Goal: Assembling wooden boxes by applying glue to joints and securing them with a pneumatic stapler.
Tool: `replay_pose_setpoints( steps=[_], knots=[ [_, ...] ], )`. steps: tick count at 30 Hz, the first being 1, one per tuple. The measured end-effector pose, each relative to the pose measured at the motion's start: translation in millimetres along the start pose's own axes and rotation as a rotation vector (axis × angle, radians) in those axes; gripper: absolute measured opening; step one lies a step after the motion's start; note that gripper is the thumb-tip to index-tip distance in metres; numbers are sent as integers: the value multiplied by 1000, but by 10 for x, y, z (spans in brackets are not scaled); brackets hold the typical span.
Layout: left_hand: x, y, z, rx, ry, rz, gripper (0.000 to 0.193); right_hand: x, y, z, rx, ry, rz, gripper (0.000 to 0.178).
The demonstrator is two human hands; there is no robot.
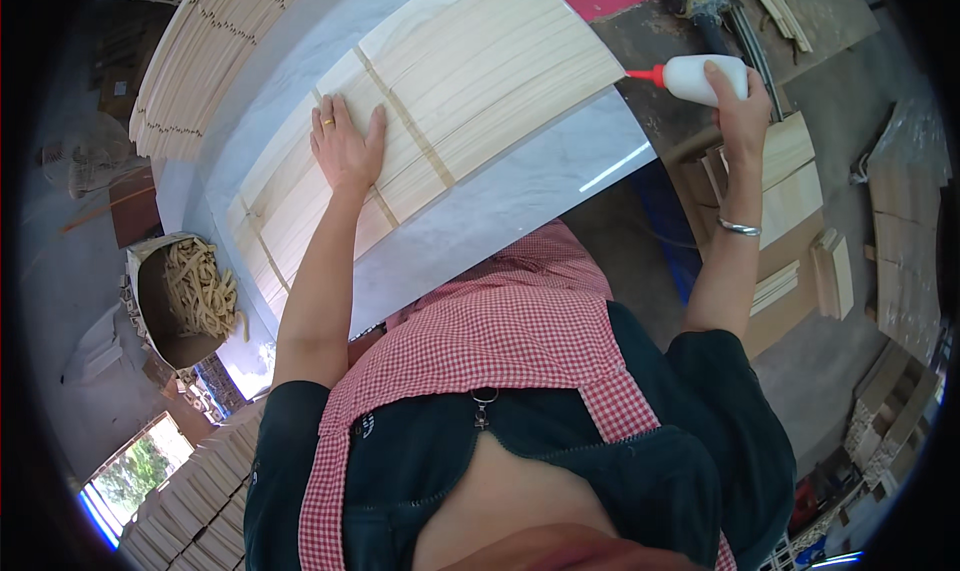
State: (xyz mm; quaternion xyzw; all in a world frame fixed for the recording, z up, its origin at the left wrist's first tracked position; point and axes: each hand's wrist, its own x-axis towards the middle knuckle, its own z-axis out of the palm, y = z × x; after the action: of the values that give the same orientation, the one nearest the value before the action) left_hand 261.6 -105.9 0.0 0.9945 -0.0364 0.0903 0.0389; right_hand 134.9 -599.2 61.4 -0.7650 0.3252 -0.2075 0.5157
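A pale wooden panel (500, 51) of several boards lies on a glossy grey-white marbled tabletop (480, 211). Narrow tan strips cross its grain. My left hand (348, 149) rests flat on it, thumb spread from the fingers, close to one of these strips. In my right hand (742, 111) is a white squeeze bottle (690, 79), held sideways with its red nozzle (646, 75) pointing left. The nozzle tip is at the panel's right end; whether it touches the wood I cannot tell. Any liquid at the tip is too small to make out.
A tall stack of thin boards (200, 61) stands at the far left. Below it, an open box (150, 306) holds curled tan strips (200, 286). At the upper right lies a yellow-and-black power tool (692, 1). Wood pieces (790, 166) and cardboard (775, 326) sit beneath my right arm.
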Motion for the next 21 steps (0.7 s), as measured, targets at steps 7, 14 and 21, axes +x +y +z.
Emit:
replay_pose_setpoints(
  steps=[7, 14, 21],
  knots=[
    [-31, 16, -38, -6, -4, -16, 84, 228, -289, 636, 272, -5, 31, 56],
    [-44, 85, -100, -21, -12, -21, 83, 800, -547, 1763, 334, 81, -110, 62],
    [-55, 82, -125, -11, -20, -25, 82, 1107, -560, 2153, 165, 78, -65, 66]
  ],
)
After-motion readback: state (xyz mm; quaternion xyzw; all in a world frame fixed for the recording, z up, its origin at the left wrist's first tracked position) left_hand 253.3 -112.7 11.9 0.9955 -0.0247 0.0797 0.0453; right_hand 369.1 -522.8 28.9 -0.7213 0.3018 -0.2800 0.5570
